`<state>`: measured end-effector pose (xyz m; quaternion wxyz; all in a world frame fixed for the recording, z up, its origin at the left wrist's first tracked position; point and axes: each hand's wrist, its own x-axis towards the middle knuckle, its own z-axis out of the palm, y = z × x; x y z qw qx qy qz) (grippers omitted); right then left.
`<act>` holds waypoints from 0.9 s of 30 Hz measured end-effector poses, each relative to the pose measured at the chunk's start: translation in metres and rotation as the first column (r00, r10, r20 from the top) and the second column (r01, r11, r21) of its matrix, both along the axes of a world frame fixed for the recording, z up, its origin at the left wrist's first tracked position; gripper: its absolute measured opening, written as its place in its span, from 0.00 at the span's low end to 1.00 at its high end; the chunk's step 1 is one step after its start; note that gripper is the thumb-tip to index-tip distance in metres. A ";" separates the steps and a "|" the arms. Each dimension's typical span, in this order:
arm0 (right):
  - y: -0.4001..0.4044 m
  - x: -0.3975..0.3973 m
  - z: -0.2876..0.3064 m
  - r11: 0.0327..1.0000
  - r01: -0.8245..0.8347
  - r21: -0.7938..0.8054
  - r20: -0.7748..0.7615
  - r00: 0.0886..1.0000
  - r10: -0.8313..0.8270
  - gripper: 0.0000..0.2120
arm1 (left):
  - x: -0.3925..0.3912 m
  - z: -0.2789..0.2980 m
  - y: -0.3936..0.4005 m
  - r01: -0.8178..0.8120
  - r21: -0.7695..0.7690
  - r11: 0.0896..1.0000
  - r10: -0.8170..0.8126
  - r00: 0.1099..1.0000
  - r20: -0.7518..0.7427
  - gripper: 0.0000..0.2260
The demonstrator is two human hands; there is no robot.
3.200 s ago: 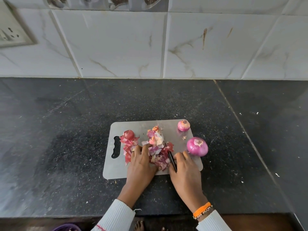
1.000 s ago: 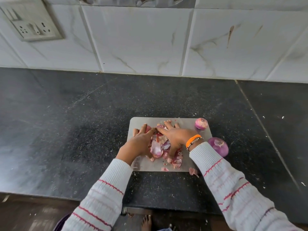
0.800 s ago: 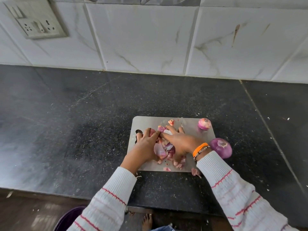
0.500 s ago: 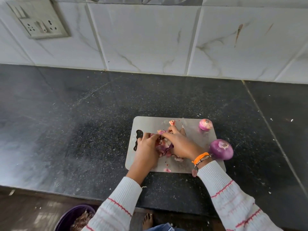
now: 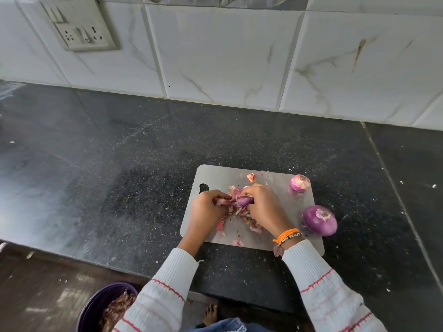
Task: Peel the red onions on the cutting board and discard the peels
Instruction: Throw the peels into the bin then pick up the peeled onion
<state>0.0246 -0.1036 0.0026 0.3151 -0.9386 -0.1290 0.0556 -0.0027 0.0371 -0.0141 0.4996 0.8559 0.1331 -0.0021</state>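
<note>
A: Item: loose pink-red onion peels point(image 5: 236, 207), heaped mid-way on the grey steel cutting board point(image 5: 215, 173). Status?

B: Clamped between curled fingers of left hand point(image 5: 208, 207) and right hand point(image 5: 262, 207). The heap is best scooped whole; strays are swept up before the purple bin point(image 5: 100, 305) below is reached.

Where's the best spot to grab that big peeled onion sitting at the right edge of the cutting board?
Probably from above, fingers and thumb spanning the round sides of the big peeled onion at its widest part. It sits with its trimmed end up, half off the right edge of the cutting board, nothing touching it. Its peeled skin looks smooth, so wrap around rather than pinch the top.
</note>
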 end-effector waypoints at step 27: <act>0.143 -0.072 0.027 0.812 -0.154 0.563 -0.441 0.775 0.453 0.22 | -0.153 0.030 0.111 -0.480 -0.673 0.562 0.539 0.830 -0.142 0.07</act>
